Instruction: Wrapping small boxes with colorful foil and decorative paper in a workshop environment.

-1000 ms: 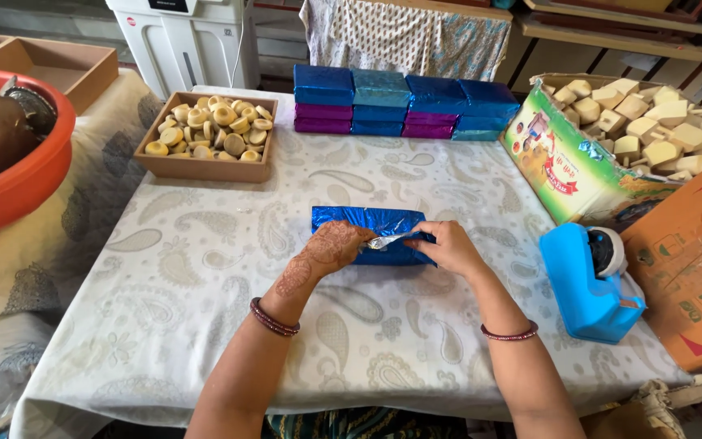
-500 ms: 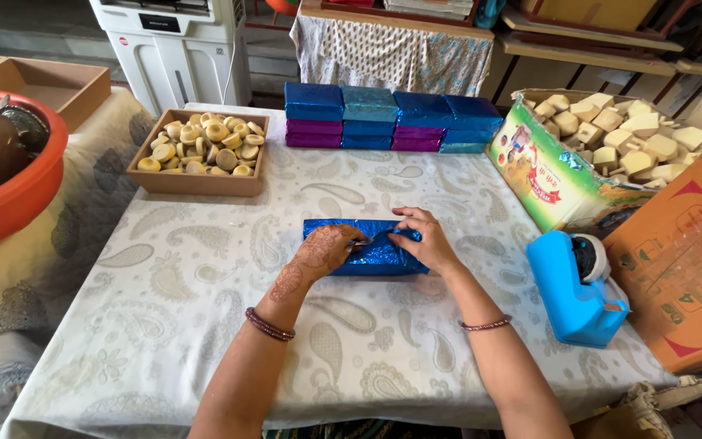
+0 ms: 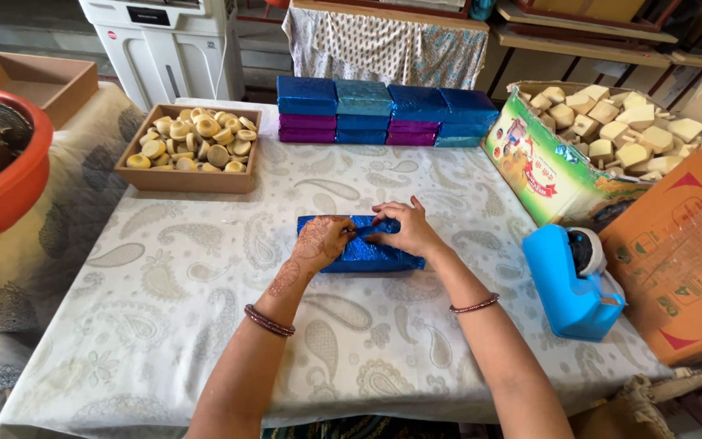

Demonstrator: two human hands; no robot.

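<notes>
Blue foil packet [image 3: 359, 254] lies flat on the patterned tablecloth [image 3: 205, 309], mid-table, directly under both hands. Left hand [image 3: 321, 241] presses down on its left half, fingers curled over the top face. Right hand [image 3: 406, 231] sits on the right half, fingertips pinching or pressing the foil fold near the packet's middle. The hands almost meet at the centre seam. Both are in contact with the foil, neither fully closed round it; whether this is a pinch or a flat press, cannot tell.

Packet's long axis runs left-right across the table, parallel to the near edge, with the ends pointing left and right.

A stack of wrapped blue and purple packets [image 3: 383, 110] at the far edge, well apart. Wooden tray of round yellow pieces [image 3: 192, 150] far left. Blue tape dispenser [image 3: 572, 280] to the right, near the right forearm. Carton of pale blocks [image 3: 595, 146] far right.
</notes>
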